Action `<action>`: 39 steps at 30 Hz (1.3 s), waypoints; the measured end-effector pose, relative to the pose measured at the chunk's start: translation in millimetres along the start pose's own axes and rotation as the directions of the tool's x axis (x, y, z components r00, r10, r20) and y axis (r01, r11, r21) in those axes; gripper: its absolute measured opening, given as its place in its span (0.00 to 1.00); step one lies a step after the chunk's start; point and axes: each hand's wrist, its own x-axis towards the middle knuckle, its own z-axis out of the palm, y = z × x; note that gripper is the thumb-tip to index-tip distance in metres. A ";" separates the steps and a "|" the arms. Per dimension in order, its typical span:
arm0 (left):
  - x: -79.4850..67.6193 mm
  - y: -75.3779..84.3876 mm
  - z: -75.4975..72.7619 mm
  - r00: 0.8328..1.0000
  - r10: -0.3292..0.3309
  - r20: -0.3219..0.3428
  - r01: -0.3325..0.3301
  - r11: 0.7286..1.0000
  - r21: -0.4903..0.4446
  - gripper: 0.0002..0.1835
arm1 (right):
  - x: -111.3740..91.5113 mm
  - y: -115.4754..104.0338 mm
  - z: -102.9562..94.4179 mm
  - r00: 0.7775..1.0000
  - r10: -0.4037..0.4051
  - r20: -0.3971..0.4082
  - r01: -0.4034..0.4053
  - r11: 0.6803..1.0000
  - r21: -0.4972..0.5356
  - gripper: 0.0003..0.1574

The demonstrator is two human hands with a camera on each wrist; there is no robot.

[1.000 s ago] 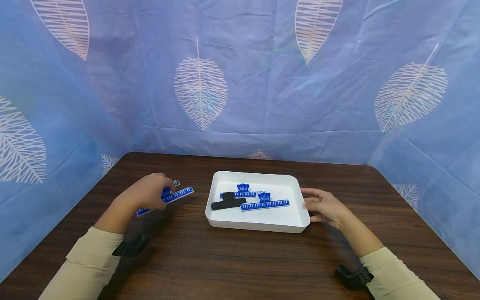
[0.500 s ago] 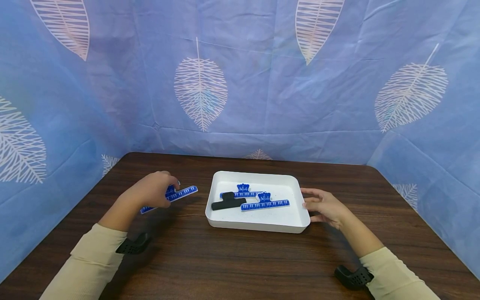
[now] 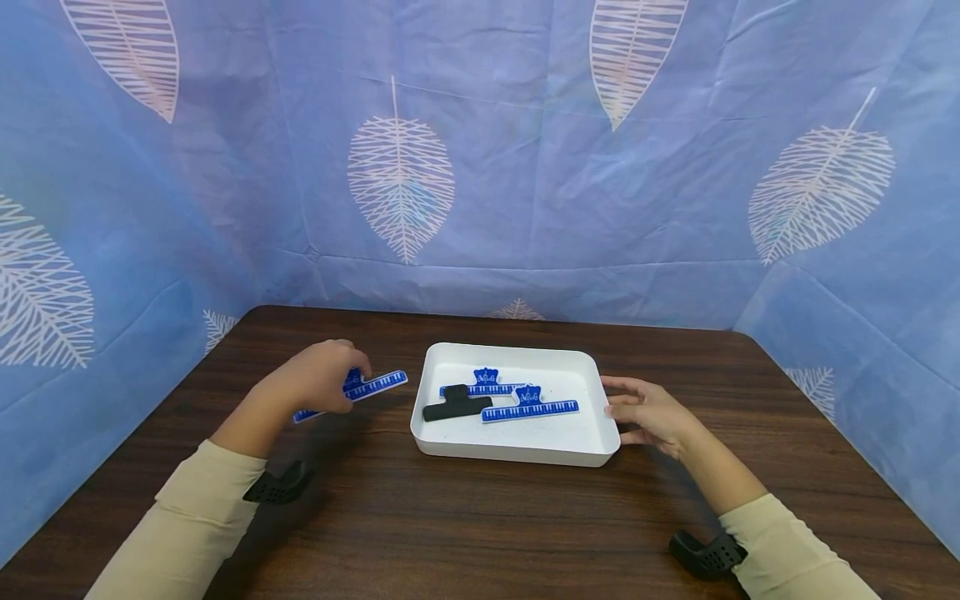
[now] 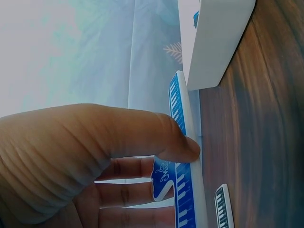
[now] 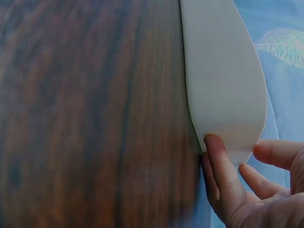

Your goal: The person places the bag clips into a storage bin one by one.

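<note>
A blue-and-white clip with a piano-key pattern (image 3: 386,382) is pinched in my left hand (image 3: 317,379), left of the white tray (image 3: 517,453). In the left wrist view the thumb lies across the clip's key strip and the other fingers are behind it. The clip appears raised off the table. Inside the tray lie a black clip (image 3: 457,405), a blue clip (image 3: 531,410) at the front and another blue clip (image 3: 486,377) behind. My right hand (image 3: 651,417) touches the tray's right end, its fingertips against the outer wall.
A clip with black-and-white keys (image 4: 223,209) lies on the table near the left hand; the head view does not show it now. The dark wood table (image 3: 465,533) ends at a blue leaf-printed cloth (image 3: 517,208) behind and at both sides.
My left hand has moved right and slightly away from me, carrying the blue clip off the table towards the tray. The right hand and the tray stay in place.
</note>
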 end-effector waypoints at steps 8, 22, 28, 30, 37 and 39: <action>5.9 4.9 -0.1 1.000 0.016 0.004 -0.016 1.000 0.006 0.19 | -0.8 0.2 0.2 1.000 -0.009 0.007 0.009 1.000 -0.001 0.44; 15.8 17.4 -3.0 1.000 0.006 0.029 -0.006 1.000 0.006 0.19 | -1.4 -1.0 1.0 1.000 -0.010 0.009 0.010 1.000 0.003 0.44; 20.3 23.1 -3.0 0.999 0.028 0.028 -0.029 1.000 0.008 0.19 | -1.4 -1.4 1.2 1.000 -0.007 0.005 0.007 1.000 0.001 0.44; 21.9 24.0 -2.9 0.999 0.042 0.028 -0.042 0.999 0.011 0.18 | -1.3 -1.3 1.1 1.000 -0.007 0.002 0.007 1.000 -0.004 0.44; 28.4 29.1 -2.8 0.998 0.065 0.020 -0.066 0.997 0.030 0.18 | -0.7 -0.5 0.3 1.000 -0.009 0.001 0.009 1.000 -0.011 0.44; 30.7 30.6 -2.6 0.998 0.064 0.022 -0.065 0.997 0.034 0.19 | -0.8 -0.5 0.4 1.000 -0.009 0.001 0.009 1.000 -0.011 0.44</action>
